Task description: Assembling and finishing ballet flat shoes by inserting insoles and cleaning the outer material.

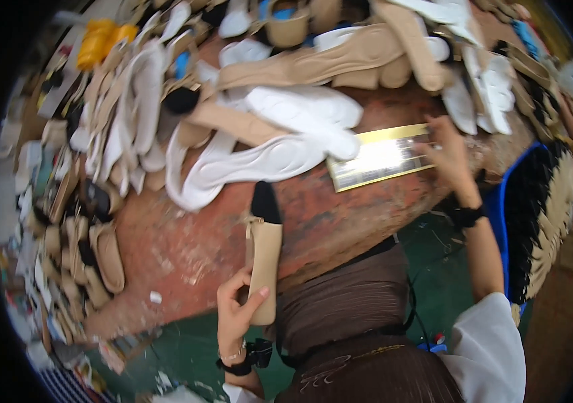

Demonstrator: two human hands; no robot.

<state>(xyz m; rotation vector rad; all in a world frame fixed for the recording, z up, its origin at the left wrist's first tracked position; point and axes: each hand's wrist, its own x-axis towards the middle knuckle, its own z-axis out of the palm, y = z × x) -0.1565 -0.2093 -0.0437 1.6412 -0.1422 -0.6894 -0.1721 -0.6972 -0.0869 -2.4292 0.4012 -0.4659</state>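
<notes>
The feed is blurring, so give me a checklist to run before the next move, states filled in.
1. Beige shoe with a black toe held in the left hand: ok.
2. Right hand at the right end of the shiny gold rectangular sheet: ok.
3. Right hand's grip on the sheet: cannot tell, blurred.
4. Sheet clear of white insoles: not ok, one overlaps its left end in view.
5. Sheet's face free of glare: not ok.

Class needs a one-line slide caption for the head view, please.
Left hand holding a black-toed beige shoe, right hand at a shiny gold sheet, over a worktable with white insoles.
</notes>
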